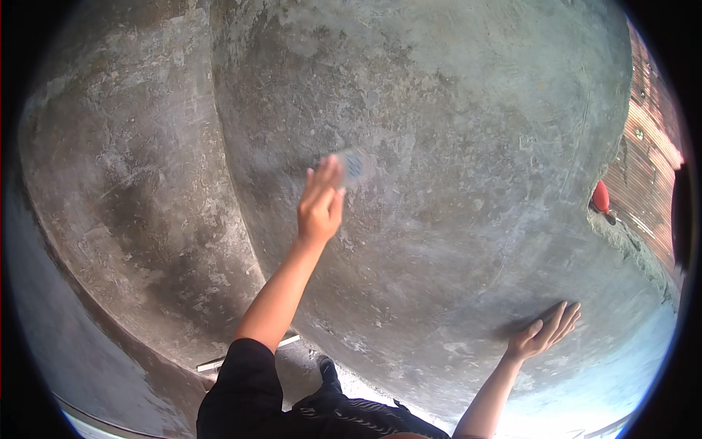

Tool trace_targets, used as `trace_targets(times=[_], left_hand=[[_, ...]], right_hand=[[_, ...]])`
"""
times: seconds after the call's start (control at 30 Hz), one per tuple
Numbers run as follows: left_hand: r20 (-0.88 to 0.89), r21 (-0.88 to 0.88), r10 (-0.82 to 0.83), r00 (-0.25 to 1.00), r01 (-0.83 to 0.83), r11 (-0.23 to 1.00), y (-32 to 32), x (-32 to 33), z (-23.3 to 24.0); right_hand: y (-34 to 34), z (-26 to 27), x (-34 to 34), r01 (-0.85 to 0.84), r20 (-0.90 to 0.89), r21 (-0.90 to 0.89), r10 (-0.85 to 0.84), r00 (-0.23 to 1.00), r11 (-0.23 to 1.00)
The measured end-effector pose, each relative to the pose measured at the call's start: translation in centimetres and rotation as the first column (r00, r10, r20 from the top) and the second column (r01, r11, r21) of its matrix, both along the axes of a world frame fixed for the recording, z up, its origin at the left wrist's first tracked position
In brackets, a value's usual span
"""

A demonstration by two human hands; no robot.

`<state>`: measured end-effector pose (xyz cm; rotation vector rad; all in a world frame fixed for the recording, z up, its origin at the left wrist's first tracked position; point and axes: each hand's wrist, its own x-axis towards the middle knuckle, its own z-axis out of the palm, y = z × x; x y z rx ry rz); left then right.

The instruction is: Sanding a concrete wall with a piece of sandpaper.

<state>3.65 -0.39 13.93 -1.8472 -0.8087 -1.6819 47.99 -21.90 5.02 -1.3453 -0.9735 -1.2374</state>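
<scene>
Before me rises a grey cement-plastered wall [417,230], patchy with lighter and darker marks. My left hand [321,206] is raised against it near the middle of the view, blurred by motion. Its fingers hold a thin sheet [354,166] with bluish printed marks, which looks like sandpaper; blur hides its details. The sheet appears to lie on the wall surface. Lower right, my right hand [543,335] holds nothing, its fingers extended and partly apart. The palm seems to rest on the wall, with a shadow beside it.
A vertical inner corner [233,181] joins another plastered wall face [131,181] on the left. Rough broken edging [630,244] bounds the wall at right, where a red object [601,196] sits before corrugated sheeting [647,164]. Below are my dark shoe [328,369] and a pale strip [289,340].
</scene>
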Motion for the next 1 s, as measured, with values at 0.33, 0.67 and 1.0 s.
trace_targets(times=[0.33,0.67,1.0], left_hand=[[-0.115,0.058,-0.049,0.992,0.056,0.997,-0.1,0.8,1.0],[-0.123,0.099,-0.124,0.985,0.137,0.986,0.3,1.4,2.2],[-0.237,0.125,-0.150,0.960,0.183,0.975,-0.6,1.3,3.9]], right_hand=[[0.0,0.0,0.0,0.005,-0.005,-0.002,-0.005,1.000,1.000],[0.0,0.0,0.0,0.006,-0.003,-0.003,-0.006,1.000,1.000],[-0.1,0.1,0.0,0.005,-0.001,0.003,-0.005,1.000,1.000]])
